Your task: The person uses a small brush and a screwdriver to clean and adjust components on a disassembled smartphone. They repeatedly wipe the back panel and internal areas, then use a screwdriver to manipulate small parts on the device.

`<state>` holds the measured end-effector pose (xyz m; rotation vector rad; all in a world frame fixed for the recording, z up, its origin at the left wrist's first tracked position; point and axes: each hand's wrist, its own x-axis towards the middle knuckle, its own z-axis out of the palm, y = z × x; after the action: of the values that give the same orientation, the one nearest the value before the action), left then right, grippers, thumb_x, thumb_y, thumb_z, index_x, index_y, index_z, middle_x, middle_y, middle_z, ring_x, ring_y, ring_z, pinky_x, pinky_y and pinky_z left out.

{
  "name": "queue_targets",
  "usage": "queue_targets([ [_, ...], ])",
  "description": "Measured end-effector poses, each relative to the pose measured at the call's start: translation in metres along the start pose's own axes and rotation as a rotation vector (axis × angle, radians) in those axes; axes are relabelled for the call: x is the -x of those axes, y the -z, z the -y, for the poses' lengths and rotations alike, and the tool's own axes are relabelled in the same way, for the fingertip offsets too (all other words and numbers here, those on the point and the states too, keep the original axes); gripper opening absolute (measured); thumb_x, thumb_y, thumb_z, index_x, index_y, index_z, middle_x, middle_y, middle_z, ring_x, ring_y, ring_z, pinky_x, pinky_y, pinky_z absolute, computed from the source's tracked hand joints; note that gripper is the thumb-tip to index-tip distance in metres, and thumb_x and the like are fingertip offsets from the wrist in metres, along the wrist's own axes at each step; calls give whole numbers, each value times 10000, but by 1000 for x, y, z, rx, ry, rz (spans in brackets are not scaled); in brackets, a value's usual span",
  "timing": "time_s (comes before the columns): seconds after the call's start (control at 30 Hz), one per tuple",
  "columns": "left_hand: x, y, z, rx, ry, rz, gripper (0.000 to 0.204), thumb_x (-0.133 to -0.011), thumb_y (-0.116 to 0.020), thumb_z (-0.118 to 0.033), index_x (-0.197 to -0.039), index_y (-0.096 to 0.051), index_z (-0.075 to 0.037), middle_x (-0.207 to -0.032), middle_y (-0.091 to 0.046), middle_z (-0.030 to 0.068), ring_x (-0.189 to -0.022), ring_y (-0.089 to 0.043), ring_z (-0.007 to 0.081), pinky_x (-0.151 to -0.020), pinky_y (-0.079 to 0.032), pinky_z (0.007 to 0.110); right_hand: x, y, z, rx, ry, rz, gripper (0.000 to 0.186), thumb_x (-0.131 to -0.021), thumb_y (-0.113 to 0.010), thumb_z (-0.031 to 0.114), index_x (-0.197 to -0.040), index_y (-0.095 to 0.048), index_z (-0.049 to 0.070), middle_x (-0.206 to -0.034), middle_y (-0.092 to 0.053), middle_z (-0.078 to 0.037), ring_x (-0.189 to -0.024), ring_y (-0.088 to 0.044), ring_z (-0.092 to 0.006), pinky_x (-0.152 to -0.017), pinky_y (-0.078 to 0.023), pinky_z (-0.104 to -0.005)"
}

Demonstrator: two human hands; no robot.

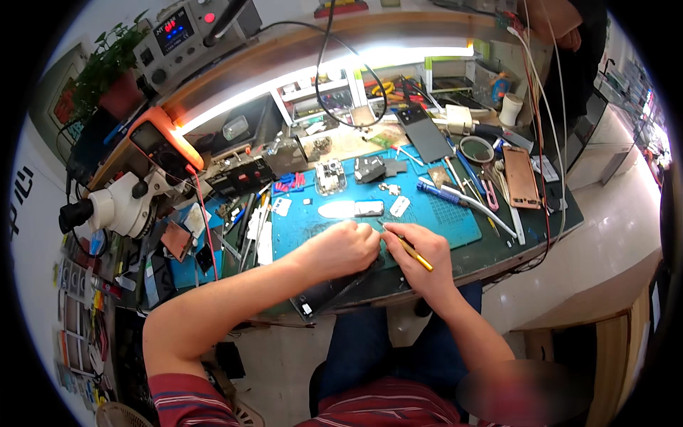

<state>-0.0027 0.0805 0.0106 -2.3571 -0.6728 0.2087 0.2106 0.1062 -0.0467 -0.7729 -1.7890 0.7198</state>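
My left hand (350, 249) is closed near the front of the blue work mat (292, 233). Its curled fingers hide whatever they grip. Under that wrist a dark, flat, phone-like device (318, 297) lies at the bench's front edge, partly covered. Close beside it, my right hand (424, 263) pinches a slim gold-handled tool (415, 255), its tip pointing toward the left fingers. Just beyond both hands is a flat blade-shaped piece with a white end and a dark end (368, 208). A small white plate with holes (400, 206) rests to its right.
An opened device (330, 177) and black parts (370, 169) sit farther back. Pens and picks (462, 198) and a copper-coloured phone panel (521, 178) lie right. A microscope (114, 210), an orange multimeter (167, 142) and a power supply (178, 39) stand left. Cables hang overhead; another person's arm (558, 25) shows.
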Motion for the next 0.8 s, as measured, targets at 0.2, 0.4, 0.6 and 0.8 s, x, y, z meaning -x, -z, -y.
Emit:
queue_targets([
  [0.2, 11, -4, 1, 200, 181, -106, 144, -833, -702, -150, -942, -626, -95, -901, -536, 15, -880, -646, 161, -763, -549, 314, -1, 3, 4, -40, -51, 44, 227, -1016, -760, 162, -1143, -778, -25, -1050, -793, -198, -926, -773, -371, -807, -603, -401],
  [0.4, 30, -15, -11, 236, 453, -158, 229, -804, -748, -157, -980, -617, -92, -889, -559, 33, -848, -651, 190, -715, -550, 328, -1, 5, 8, -17, -3, 101, 213, -1004, -771, 158, -1137, -782, -8, -1026, -792, -180, -905, -773, -355, -789, -604, -398],
  [0.6, 41, -11, -17, 372, 677, -196, 166, -827, -768, -118, -884, -615, -89, -773, -618, 56, -694, -673, 249, -626, -553, 372, -3, 5, 11, 18, 41, 170, 228, -988, -788, 164, -1152, -781, 5, -1038, -788, -162, -895, -773, -343, -786, -609, -396],
  [0.8, 39, 68, -63, 1030, 479, -70, 215, -918, -760, -177, -1100, -690, -88, -999, -732, 58, -924, -735, 238, -763, -569, 367, -1, 4, 11, 82, 67, 162, 254, -991, -789, 163, -1194, -770, 11, -1075, -787, -162, -887, -773, -341, -783, -611, -401],
])
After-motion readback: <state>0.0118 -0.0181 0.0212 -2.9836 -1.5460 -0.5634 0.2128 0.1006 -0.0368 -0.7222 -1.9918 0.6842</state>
